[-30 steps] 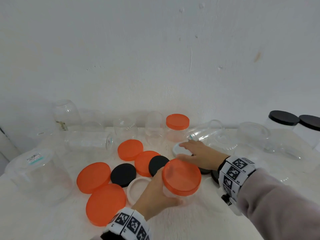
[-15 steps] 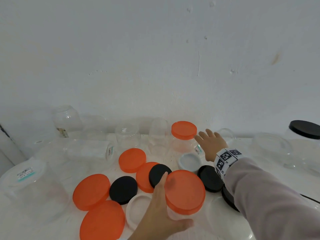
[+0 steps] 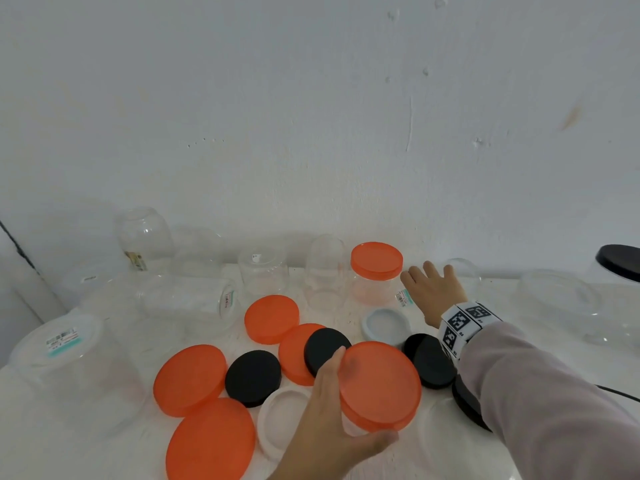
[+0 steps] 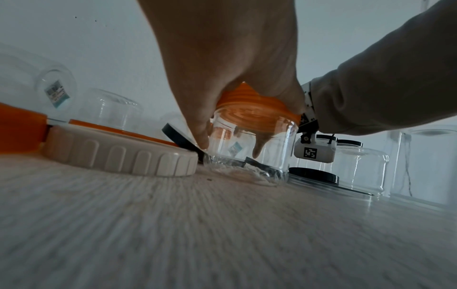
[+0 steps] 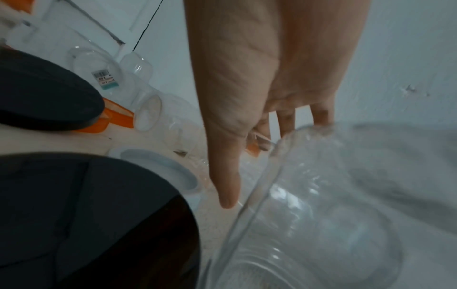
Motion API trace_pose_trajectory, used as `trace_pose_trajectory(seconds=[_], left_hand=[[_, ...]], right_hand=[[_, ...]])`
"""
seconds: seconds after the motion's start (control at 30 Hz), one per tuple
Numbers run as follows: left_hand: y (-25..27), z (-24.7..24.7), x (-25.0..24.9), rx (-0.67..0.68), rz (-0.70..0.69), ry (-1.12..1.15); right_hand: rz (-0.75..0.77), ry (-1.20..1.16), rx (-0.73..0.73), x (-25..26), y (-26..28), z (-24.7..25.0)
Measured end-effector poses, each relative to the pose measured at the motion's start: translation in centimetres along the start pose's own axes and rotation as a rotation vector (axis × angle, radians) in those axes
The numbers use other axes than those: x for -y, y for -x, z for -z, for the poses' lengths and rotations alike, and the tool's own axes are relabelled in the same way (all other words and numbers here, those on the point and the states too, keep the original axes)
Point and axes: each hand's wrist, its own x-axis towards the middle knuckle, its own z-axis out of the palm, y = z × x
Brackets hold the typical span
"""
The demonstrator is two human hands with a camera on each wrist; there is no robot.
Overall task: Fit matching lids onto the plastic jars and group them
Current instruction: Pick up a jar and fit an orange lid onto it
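Loose orange lids (image 3: 189, 379) and black lids (image 3: 252, 377) crowd centre frame. Left hand (image 3: 325, 424) grips the orange-lidded jar (image 4: 249, 148); right hand (image 3: 433, 292), fingers spread, reaches upper right.

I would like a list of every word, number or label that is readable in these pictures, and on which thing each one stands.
"2.00" (uncertain, small): the price sticker on a clear jar lying on its side, right wrist view; its barcode is unreadable.
Stickers on the other clear jars, for example the big jar at the left: blurred, not readable.
Square black-and-white code markers on the wristband: patterns only, no letters.
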Motion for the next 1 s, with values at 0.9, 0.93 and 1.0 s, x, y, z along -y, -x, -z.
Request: trace_pose_trajectory(seconds=[0.9,0.93,1.0], left_hand=[[-11.0,1.5,-8.8,-0.104,-0.096,-0.121],[-12.2,1.1,-9.2,-0.109,-0.113,-0.136],[-14.5,0.1,-9.7,-0.122,-0.132,-0.169]], right_hand=[[-0.592,-1.583,-0.828,-8.3,15.8,4.4],[-0.611,-1.632,-0.840,-8.5,16.6,4.3],[-0.642,-1.725,-0.866,-8.6,18.3,4.2]])
